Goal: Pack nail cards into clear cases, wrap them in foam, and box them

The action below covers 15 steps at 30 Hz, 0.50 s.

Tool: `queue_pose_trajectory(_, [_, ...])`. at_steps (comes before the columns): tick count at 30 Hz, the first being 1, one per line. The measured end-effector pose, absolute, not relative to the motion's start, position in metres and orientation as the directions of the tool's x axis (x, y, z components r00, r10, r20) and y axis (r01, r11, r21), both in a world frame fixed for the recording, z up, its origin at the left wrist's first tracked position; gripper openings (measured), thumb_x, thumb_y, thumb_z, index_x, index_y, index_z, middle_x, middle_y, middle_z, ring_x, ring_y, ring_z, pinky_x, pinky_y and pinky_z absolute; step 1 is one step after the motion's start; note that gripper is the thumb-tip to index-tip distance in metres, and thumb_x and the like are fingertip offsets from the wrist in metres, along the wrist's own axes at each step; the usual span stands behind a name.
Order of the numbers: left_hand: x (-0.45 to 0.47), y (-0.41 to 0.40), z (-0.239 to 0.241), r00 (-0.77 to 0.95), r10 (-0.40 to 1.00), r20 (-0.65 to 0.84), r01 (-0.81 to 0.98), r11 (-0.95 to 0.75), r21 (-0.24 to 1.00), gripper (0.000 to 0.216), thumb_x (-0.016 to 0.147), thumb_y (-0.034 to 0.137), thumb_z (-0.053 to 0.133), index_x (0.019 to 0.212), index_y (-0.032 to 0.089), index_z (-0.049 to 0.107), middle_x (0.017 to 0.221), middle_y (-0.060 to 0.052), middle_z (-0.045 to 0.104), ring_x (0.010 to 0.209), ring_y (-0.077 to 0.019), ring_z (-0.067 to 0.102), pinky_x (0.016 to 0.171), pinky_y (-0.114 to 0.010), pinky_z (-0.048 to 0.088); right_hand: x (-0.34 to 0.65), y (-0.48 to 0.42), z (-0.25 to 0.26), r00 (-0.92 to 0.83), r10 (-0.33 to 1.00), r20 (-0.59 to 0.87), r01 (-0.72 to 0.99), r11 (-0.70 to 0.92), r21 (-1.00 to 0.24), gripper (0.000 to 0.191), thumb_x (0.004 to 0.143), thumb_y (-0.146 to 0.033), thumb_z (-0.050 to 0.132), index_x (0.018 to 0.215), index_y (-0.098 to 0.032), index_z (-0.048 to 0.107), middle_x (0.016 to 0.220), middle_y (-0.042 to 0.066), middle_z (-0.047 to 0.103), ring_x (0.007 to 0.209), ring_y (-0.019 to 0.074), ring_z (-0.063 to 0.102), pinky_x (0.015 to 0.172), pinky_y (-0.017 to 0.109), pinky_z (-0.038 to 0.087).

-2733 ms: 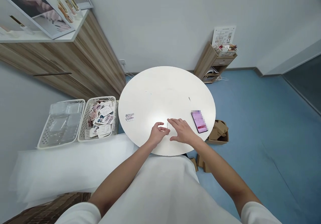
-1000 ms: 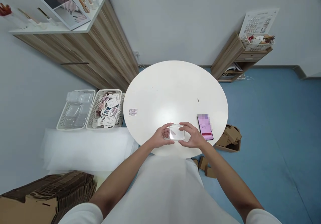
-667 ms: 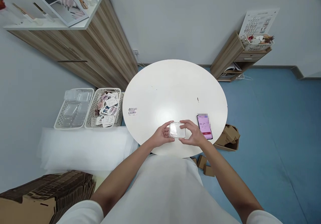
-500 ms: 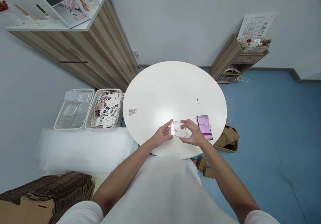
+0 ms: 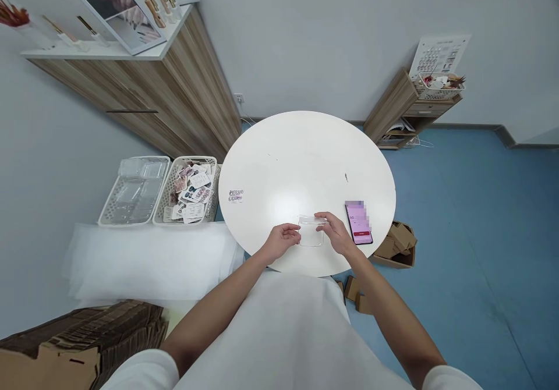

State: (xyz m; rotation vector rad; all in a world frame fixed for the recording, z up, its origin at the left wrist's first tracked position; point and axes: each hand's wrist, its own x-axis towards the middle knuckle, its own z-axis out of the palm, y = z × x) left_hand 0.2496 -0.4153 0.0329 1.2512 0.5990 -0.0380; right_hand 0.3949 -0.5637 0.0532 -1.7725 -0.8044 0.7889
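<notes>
A small see-through plastic box (image 5: 311, 237) is between my hands near the front of the white round table (image 5: 301, 151). It appears unfolded, with one part raised along its far side. My left hand (image 5: 283, 242) pinches its left edge with closed fingers. At the far right corner, my right hand (image 5: 332, 231) grips the raised part between thumb and fingers. Nothing distinct shows inside the box. To the left on the table lies a small card with rows of nail-like pictures (image 5: 236, 196). A phone (image 5: 359, 224) with a lit pink screen lies right of my right hand.
Left of the table are a basket of clear plastic boxes (image 5: 105, 208) and a basket of printed cards (image 5: 158, 208). White translucent sheets (image 5: 148, 262) and flattened cardboard (image 5: 74, 361) are nearer me. A carton of small brown boxes (image 5: 395, 263) stands right of the table.
The plastic box has gone from looking closed to spread open, its upper part lifted toward the far side. Both hands stay at its sides. The view has shifted slightly.
</notes>
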Motion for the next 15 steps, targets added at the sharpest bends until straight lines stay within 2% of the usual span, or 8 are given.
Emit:
queue_pose_trajectory(2, [0.247,-0.415,0.032,0.85,0.285,-0.442,0.35,0.32,0.88,0.036,0.068,0.032,0.066,0.098,0.015,0.058,0.08,-0.004,0.059,0.07,-0.0117,0.058,0.074,-0.031,0.047,0.39,-0.56,0.05,0.606,0.76,-0.236,0.03,-0.319,-0.947,0.06,0.078,-0.065,0.026,0.104,-0.018,0.054,0.082,0.006,0.06,0.076,0.0175,0.058,0.072,0.033,0.045])
queue_pose_trajectory(5, [0.244,-0.415,0.029,0.863,0.266,-0.43,0.356,0.285,0.89,0.036,0.068,0.034,0.065,0.098,0.015,0.058,0.079,-0.004,0.059,0.071,-0.0121,0.058,0.075,-0.032,0.047,0.385,-0.555,0.048,0.643,0.673,-0.365,-0.18,-0.331,-0.926,0.066,0.077,-0.069,0.018,0.093,-0.017,0.056,0.085,0.006,0.058,0.066,0.0146,0.059,0.065,0.03,0.045])
queue_pose_trajectory(9, [0.24,-0.417,0.024,0.873,0.265,-0.409,0.341,0.266,0.901,0.036,0.067,0.033,0.066,0.097,0.015,0.059,0.078,-0.003,0.058,0.07,-0.0118,0.058,0.073,-0.031,0.047,0.382,-0.553,0.049,0.622,0.614,-0.485,-0.352,-0.334,-0.874,0.054,0.075,-0.065,0.035,0.09,-0.018,0.057,0.088,0.005,0.055,0.061,0.0115,0.058,0.062,0.028,0.045])
queue_pose_trajectory(15, [0.239,-0.419,0.017,0.858,0.3,-0.416,0.33,0.298,0.896,0.036,0.065,0.034,0.067,0.096,0.016,0.06,0.078,-0.003,0.06,0.068,-0.0111,0.058,0.073,-0.03,0.047,0.373,-0.556,0.047,0.585,0.616,-0.527,-0.439,-0.306,-0.845,0.049,0.075,-0.053,0.048,0.111,-0.02,0.052,0.09,0.005,0.056,0.065,0.0106,0.055,0.071,0.03,0.046])
